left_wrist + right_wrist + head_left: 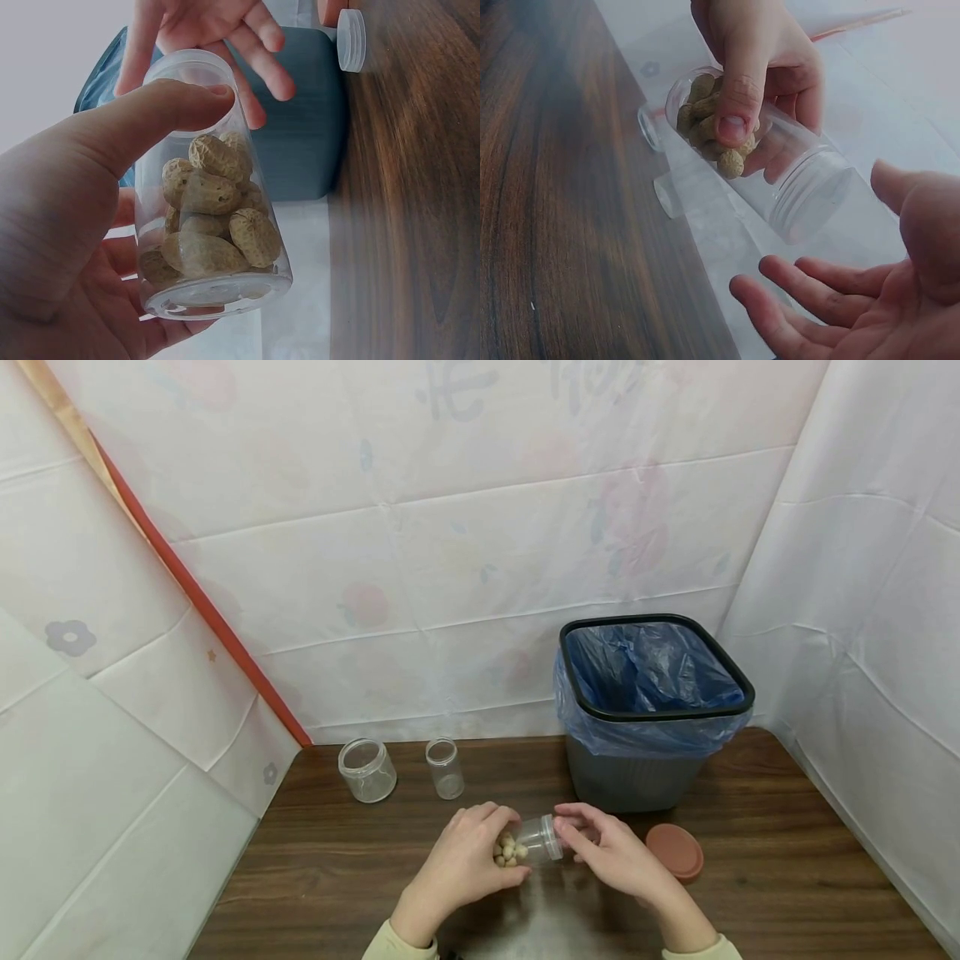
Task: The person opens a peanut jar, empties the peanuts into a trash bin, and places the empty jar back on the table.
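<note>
My left hand [465,860] grips a clear plastic jar [536,837] around its body, thumb along one side. Peanuts [210,195] in their shells lie heaped towards the jar's base. The jar is tipped on its side in the head view, its threaded mouth [814,191] uncovered and pointing at my right hand [611,852]. In the right wrist view, the fingers [810,300] of that hand are spread, palm up, just beyond the mouth and holding nothing.
A reddish-pink lid [675,852] lies right of my right hand. Behind it stands a grey bin [630,772] with a black rim and blue liner. Two clear jars, one wide [367,772] and one narrow [446,770], stand at the back left of the wooden table [315,877].
</note>
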Tool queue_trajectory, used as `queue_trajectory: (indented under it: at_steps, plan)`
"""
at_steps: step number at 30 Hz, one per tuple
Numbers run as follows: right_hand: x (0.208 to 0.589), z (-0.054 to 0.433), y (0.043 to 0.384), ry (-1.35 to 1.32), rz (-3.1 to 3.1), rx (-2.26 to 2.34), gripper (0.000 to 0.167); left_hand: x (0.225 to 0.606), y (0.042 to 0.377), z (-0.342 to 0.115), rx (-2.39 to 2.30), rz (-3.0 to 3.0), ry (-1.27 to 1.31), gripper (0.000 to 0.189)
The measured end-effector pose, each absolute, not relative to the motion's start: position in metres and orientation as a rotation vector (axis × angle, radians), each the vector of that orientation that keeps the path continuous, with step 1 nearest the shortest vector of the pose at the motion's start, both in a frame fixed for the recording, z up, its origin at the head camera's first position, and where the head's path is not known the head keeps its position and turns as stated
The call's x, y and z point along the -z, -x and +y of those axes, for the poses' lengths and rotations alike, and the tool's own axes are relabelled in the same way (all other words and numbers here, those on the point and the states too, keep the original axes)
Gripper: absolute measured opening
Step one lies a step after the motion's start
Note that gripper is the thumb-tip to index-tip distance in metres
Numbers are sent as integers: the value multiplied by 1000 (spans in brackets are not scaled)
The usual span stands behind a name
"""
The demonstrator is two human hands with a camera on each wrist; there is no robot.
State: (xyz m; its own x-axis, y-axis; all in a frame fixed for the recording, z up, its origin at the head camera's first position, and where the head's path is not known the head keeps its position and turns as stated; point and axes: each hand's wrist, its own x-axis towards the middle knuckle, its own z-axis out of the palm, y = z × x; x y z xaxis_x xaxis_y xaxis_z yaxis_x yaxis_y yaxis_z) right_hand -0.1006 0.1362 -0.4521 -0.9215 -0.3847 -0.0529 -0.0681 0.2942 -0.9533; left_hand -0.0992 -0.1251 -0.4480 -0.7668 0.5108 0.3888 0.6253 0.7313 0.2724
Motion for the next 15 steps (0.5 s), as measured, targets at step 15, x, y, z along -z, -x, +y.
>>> queue_trajectory:
  at_steps: [15]
  plan:
    - [454, 133, 99, 381, 2250, 1634, 52, 448, 99, -125, 544, -2671, 893, 55]
